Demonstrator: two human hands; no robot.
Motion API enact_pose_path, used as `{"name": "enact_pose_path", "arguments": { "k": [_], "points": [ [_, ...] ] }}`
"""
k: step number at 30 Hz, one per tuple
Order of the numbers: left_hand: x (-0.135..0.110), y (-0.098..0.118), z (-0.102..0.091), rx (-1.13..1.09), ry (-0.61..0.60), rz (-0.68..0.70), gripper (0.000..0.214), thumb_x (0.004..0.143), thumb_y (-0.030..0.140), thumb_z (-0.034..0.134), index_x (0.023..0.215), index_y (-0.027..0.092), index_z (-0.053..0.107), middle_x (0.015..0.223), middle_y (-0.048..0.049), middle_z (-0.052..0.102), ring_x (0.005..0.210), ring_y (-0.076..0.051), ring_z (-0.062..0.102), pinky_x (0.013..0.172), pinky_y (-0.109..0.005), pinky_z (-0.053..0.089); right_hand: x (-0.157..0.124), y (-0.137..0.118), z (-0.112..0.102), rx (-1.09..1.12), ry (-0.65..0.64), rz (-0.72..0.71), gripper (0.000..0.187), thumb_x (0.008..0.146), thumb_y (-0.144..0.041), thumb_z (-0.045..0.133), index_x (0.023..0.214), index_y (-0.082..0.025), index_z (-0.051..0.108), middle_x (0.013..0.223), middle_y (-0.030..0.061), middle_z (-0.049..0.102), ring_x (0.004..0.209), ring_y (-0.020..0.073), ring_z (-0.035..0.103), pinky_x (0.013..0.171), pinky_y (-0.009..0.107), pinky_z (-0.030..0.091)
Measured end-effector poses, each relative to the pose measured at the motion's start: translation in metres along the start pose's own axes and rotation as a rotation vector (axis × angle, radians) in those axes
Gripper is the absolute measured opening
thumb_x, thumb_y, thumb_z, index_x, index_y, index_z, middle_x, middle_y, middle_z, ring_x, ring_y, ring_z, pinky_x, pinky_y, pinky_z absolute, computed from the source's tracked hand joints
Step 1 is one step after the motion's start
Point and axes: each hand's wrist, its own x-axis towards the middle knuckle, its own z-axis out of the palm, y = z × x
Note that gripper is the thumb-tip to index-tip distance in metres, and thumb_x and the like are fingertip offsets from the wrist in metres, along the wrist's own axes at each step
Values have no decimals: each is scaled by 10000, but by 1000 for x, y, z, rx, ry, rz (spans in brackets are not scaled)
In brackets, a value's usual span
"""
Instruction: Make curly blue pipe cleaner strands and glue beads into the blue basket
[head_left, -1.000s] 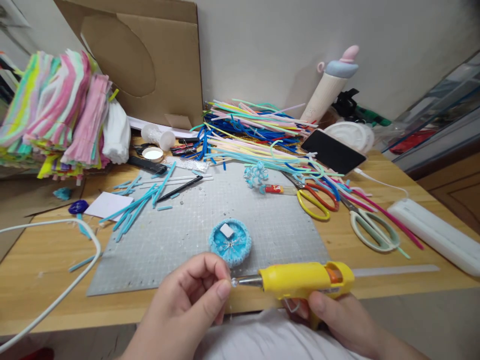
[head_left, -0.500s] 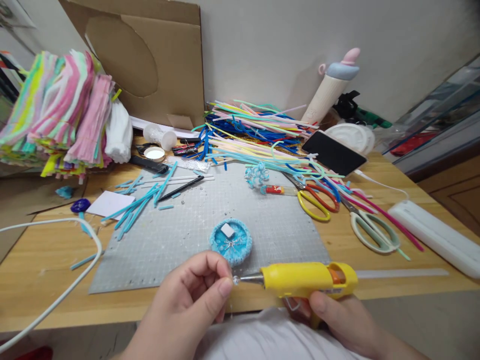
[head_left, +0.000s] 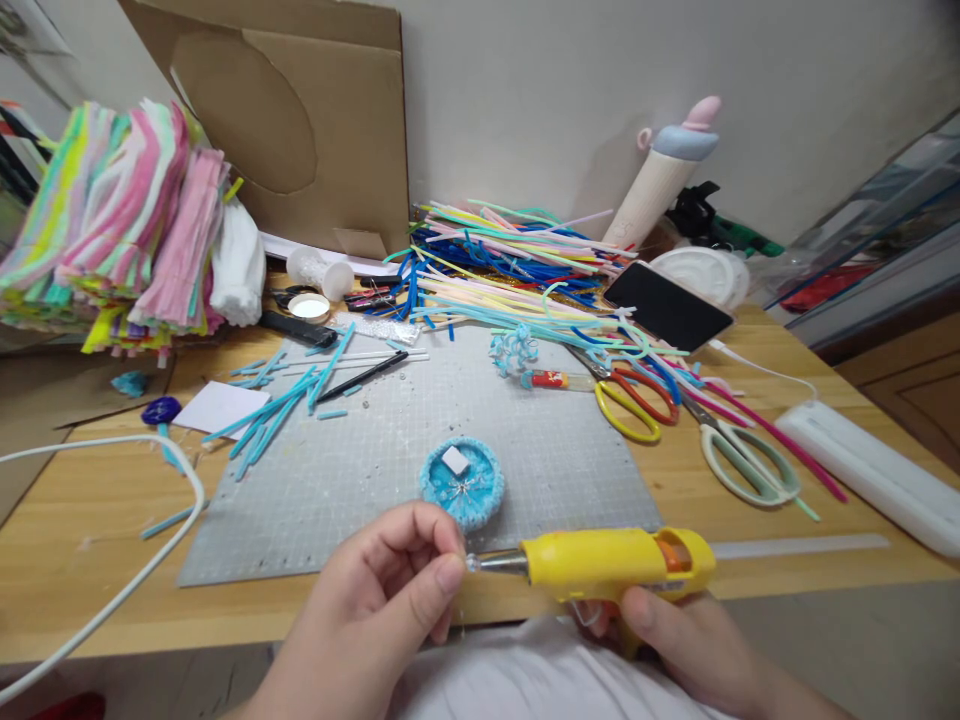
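My right hand is wrapped round the handle of a yellow glue gun, its metal nozzle pointing left. A clear glue stick juts from the gun's back end. Thumb and forefinger of my left hand are pinched on a tiny clear bead-like piece, right at the nozzle tip; its exact kind is too small to make out. Just beyond the fingers a round light-blue fuzzy dish rests on the grey cutting mat. Inside it lie a small white block and a silvery snowflake shape.
Light-blue pipe cleaner pieces and a black pen lie at the mat's left. Scissors and a power strip are at right. Behind are heaped pipe cleaners and a phone. A white cable loops at left.
The glue gun has tilted very slightly, and its glue stick sticks out a little less at the back. My left hand holds nearly the same place.
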Motion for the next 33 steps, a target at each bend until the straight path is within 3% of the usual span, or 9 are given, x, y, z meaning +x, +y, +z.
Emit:
{"name": "enact_pose_path", "arguments": {
  "k": [8,15,19,26,33],
  "points": [
    [-1,-1,1,-2,27,7,252,751,423,718,711,196,615,627,39,485,549,-77,405,523,-167,375,-4,7,-3,1,18,16,560,722,-740,532,682,-185,590,615,16,516,590,154,447,567,299,335],
    [-2,1,2,3,23,-5,249,749,422,720,709,196,621,611,41,468,548,-77,384,518,-161,360,-2,17,-6,26,2,-29,568,750,-734,501,713,-180,619,655,36,552,617,165,478,584,307,365],
    [-2,0,2,-5,24,-5,262,746,435,718,704,198,613,608,44,458,546,-78,368,514,-161,355,-3,13,-3,43,49,-11,562,730,-732,537,687,-177,616,632,31,558,601,159,480,568,297,375],
    [-1,-1,3,15,51,8,267,741,443,720,715,200,612,632,40,476,546,-77,364,505,-159,344,-3,4,-1,14,-20,1,558,726,-733,540,723,-181,620,626,24,545,579,150,466,570,297,399],
    [1,0,2,33,44,-6,270,741,432,723,713,191,603,626,44,471,541,-73,347,493,-156,325,-5,8,-1,25,49,-28,565,721,-736,545,695,-178,631,638,31,562,599,158,484,597,313,400]
  ]
}}
